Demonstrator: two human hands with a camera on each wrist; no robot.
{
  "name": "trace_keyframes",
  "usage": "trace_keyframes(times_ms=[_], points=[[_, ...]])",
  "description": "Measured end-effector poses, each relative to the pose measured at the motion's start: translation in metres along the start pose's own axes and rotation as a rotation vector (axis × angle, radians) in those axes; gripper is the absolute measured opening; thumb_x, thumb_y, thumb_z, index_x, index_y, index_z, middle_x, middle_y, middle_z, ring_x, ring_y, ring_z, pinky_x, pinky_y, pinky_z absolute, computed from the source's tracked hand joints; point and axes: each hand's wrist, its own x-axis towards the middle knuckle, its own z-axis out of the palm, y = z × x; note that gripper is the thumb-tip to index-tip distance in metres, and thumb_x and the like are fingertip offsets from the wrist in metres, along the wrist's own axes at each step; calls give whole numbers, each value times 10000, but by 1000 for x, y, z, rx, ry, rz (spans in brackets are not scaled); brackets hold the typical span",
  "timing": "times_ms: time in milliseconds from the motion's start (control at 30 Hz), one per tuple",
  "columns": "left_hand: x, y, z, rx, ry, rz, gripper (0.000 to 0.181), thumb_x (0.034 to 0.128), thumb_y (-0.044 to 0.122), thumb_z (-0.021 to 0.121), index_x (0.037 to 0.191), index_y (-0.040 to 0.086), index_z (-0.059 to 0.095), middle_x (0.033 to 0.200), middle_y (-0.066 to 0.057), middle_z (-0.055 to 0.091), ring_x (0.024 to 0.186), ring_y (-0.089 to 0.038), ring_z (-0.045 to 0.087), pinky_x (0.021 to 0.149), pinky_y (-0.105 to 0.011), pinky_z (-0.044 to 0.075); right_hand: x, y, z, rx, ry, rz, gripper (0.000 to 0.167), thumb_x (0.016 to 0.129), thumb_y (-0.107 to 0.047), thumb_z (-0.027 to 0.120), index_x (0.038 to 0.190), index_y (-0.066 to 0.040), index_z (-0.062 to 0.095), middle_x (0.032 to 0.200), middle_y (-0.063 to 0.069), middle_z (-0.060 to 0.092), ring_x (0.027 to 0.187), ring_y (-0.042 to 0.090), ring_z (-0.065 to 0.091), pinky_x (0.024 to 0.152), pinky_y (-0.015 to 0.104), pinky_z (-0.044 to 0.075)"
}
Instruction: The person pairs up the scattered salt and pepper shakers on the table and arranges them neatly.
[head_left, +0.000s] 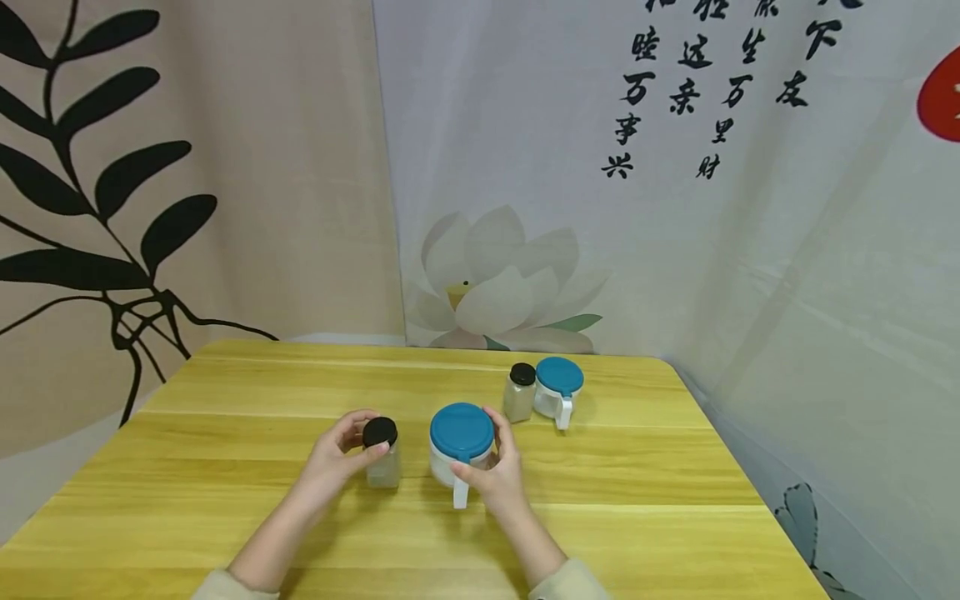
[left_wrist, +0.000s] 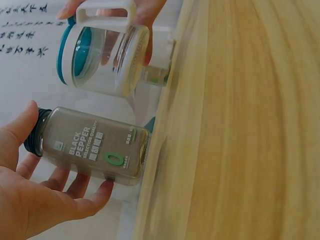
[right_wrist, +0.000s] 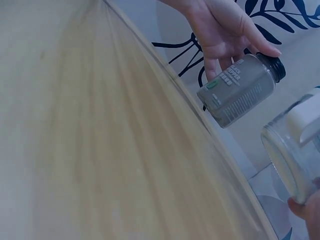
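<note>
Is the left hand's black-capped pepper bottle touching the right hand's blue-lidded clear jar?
Apart: the head view shows yellow wooden table between bottle and jar.

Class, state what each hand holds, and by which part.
The left hand holds the pepper bottle, thumb at its black cap and fingers along its body; the right hand holds the blue-lidded jar by its side, thumb near the handle.

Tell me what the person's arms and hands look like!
The left hand and right hand look bare, with no gloves. The forearms are uncovered too. Pale beige sleeves peek in at the bottom of the head view; the visible bits look plain.
</note>
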Motion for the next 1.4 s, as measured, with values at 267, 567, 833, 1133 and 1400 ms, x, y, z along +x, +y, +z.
trace_keyframes(times_ms=[267,567,833,1133,1400], points=[[1,-4,-4,14,-6,3,523,853,147,738,1313,63,504,1191,-157,540,1144,-336,466,881,-429,412,-1,2,8,18,-5,15,832,722,-282,842,1408,-103,406,1361,100,479,1236,273,419,959,470,357],[2,-5,-9,26,-11,8,510,861,161,732,1310,71,508,1199,-153,550,1134,-328,466,872,-420,418,-2,3,17,10,-15,21,827,731,-247,837,1418,-114,396,1340,97,488,1216,262,420,936,459,367],[3,-7,-13,32,3,10,514,863,163,731,1315,71,505,1191,-152,557,1103,-307,477,841,-382,424,-4,7,25,33,-7,19,826,725,-216,844,1414,-104,402,1329,104,486,1200,262,423,942,446,380],[1,-8,-17,33,11,18,510,861,151,730,1308,49,506,1189,-167,555,1128,-331,476,864,-409,414,-6,9,35,27,-8,25,832,714,-185,849,1413,-117,403,1302,94,489,1177,248,429,933,394,418],[1,-9,-21,35,16,23,498,853,127,733,1293,44,514,1169,-162,573,1094,-311,486,834,-376,424,-5,11,42,41,-10,22,834,713,-160,846,1414,-117,398,1286,95,489,1160,247,436,909,363,432]])
